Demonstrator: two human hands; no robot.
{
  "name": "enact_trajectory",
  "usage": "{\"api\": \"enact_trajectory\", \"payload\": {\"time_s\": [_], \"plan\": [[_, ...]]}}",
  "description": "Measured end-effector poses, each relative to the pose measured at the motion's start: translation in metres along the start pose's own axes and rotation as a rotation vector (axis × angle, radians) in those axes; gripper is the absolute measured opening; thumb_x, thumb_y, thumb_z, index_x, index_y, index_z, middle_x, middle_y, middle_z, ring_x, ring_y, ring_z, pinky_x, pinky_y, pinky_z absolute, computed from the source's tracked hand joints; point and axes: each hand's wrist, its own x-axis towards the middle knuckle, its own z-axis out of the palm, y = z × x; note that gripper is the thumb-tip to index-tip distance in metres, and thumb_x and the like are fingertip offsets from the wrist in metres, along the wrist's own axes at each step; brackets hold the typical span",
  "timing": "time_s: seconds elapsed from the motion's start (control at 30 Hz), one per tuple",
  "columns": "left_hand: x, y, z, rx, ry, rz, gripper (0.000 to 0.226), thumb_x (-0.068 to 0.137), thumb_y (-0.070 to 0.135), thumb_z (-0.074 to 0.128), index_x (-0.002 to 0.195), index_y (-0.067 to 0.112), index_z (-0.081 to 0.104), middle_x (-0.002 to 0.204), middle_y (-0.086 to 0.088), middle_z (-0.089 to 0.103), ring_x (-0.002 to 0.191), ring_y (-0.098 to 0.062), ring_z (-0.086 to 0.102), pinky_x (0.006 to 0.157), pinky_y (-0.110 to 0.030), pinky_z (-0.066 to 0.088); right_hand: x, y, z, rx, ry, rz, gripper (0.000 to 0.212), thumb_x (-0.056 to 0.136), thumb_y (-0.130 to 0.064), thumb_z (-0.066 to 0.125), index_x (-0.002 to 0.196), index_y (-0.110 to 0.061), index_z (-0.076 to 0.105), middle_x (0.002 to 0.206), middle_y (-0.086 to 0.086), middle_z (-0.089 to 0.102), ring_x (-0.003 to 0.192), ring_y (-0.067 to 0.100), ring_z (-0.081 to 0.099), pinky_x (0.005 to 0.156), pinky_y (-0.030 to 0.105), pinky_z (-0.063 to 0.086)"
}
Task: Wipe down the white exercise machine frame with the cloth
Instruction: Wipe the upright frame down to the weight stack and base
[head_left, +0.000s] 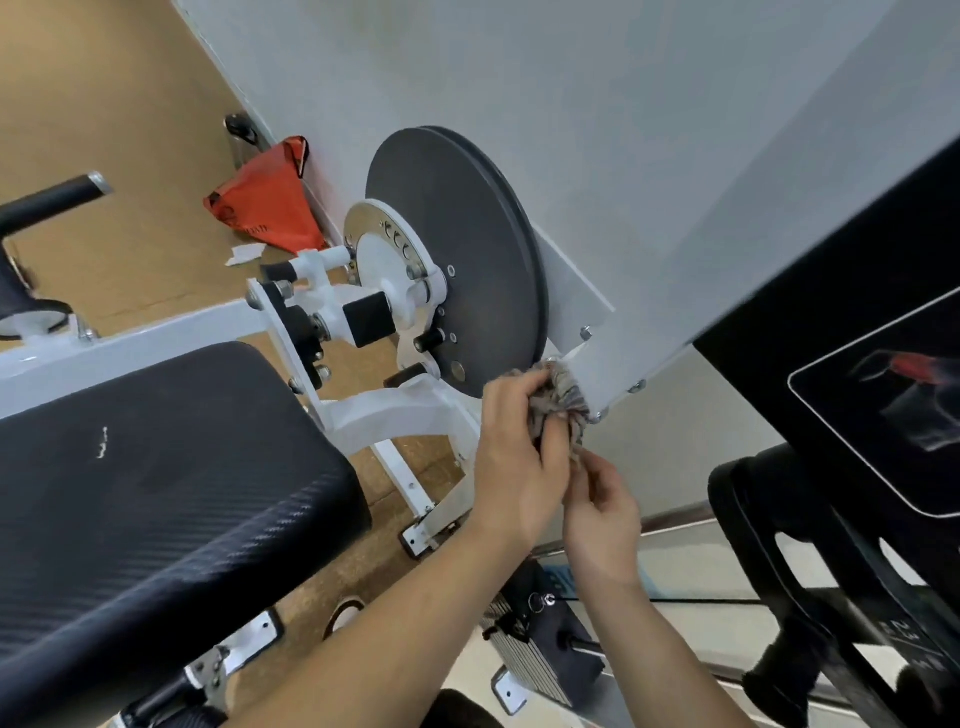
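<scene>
Brown floor (130, 104) below, cloth (569, 395) bunched in left grip (514, 462) touches white frame (613, 364).

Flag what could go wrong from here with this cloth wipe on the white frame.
1. The bunched grey striped cloth, gripped by the left hand, sits right by the rim of the large dark grey disc; if that disc turns, cloth or fingers may get pinched.
2. The small metal bolts on the lower edge of the white frame panel could snag the cloth tail that the right hand pinches.
</scene>
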Motion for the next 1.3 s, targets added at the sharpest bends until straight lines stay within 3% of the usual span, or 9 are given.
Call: {"api": "enact_trajectory", "payload": {"time_s": [0.2,0.27,0.43,0.6,0.77,0.87,1.0,1.17,1.3], "plan": [[0.011,-0.056,-0.009,0.154,-0.197,-0.401,0.024,0.090,0.013,0.054,0.111,0.024,0.051,0.115,-0.004,0.058,0.106,-0.021,0.060,0.085,-0.033,0.051,0.004,-0.006,0.002,-0.023,0.018,-0.017,0.020,0.104,-0.022,0.058,0.116,-0.036,0.066,0.119,-0.006,0.073,0.118,0.012,0.066,0.111,0.043,0.050],[0.022,-0.042,-0.005,0.121,-0.167,-0.360,0.022,0.087,0.016,0.054,0.103,0.030,0.052,0.110,-0.001,0.060,0.098,-0.019,0.062,0.078,-0.032,0.052,0.005,-0.007,-0.002,-0.028,-0.004,-0.031,0.020,0.103,-0.021,0.059,0.119,-0.030,0.067,0.119,-0.006,0.073,0.118,0.011,0.066,0.111,0.040,0.049],[0.004,-0.028,0.000,0.047,-0.017,-0.123,0.031,0.094,0.007,0.061,0.120,0.024,0.060,0.117,0.007,0.053,0.109,0.001,0.054,0.093,-0.014,0.044,0.007,-0.007,-0.015,-0.100,-0.069,-0.104,0.015,0.102,-0.029,0.062,0.114,-0.036,0.069,0.112,-0.017,0.073,0.112,0.000,0.066,0.099,0.024,0.051],[-0.013,-0.080,0.001,0.044,-0.022,-0.386,0.033,0.090,0.020,0.060,0.118,0.037,0.061,0.117,0.008,0.063,0.107,-0.009,0.063,0.097,-0.040,0.055,0.008,0.014,-0.028,-0.412,-0.172,-0.331,0.023,0.101,-0.028,0.065,0.123,-0.021,0.071,0.122,-0.010,0.069,0.120,0.008,0.062,0.104,0.027,0.050],[-0.006,-0.054,0.013,0.004,0.104,-0.234,0.033,0.092,0.007,0.062,0.121,0.021,0.069,0.118,0.011,0.059,0.112,0.002,0.055,0.092,-0.011,0.043,0.007,0.032,-0.034,-0.725,-0.245,-0.663,0.037,0.096,-0.031,0.062,0.128,-0.012,0.069,0.128,0.001,0.068,0.120,0.021,0.064,0.101,0.036,0.053],[-0.018,-0.069,0.013,0.075,0.085,-0.158,0.025,0.098,0.014,0.061,0.122,0.019,0.068,0.118,0.006,0.059,0.115,-0.002,0.056,0.097,-0.017,0.045,0.006,0.035,-0.037,-0.674,-0.246,-0.676,0.040,0.097,-0.034,0.059,0.129,-0.012,0.069,0.128,-0.001,0.068,0.119,0.019,0.065,0.100,0.035,0.054],[-0.020,-0.098,0.011,0.101,0.074,-0.282,0.018,0.099,0.014,0.061,0.112,0.024,0.066,0.114,0.003,0.060,0.108,-0.008,0.060,0.098,-0.040,0.050,0.006,0.036,-0.039,-0.641,-0.272,-0.636,0.042,0.097,-0.032,0.059,0.132,-0.012,0.068,0.130,-0.002,0.067,0.122,0.017,0.064,0.102,0.036,0.053],[-0.024,-0.062,0.028,0.057,0.180,-0.145,0.026,0.097,0.004,0.061,0.109,0.027,0.061,0.113,0.002,0.054,0.105,0.001,0.054,0.091,-0.010,0.042,0.008,0.036,-0.043,-0.639,-0.359,-0.489,0.038,0.100,-0.025,0.059,0.137,-0.020,0.064,0.134,-0.010,0.063,0.128,0.013,0.058,0.104,0.042,0.053],[-0.039,-0.103,0.031,0.135,0.149,-0.200,0.029,0.096,0.001,0.059,0.102,0.029,0.059,0.110,-0.003,0.053,0.104,-0.010,0.056,0.089,-0.022,0.046,0.010,0.038,-0.042,-0.644,-0.387,-0.351,0.040,0.102,-0.017,0.057,0.141,-0.023,0.061,0.136,-0.011,0.061,0.126,0.013,0.057,0.106,0.043,0.051]]}}
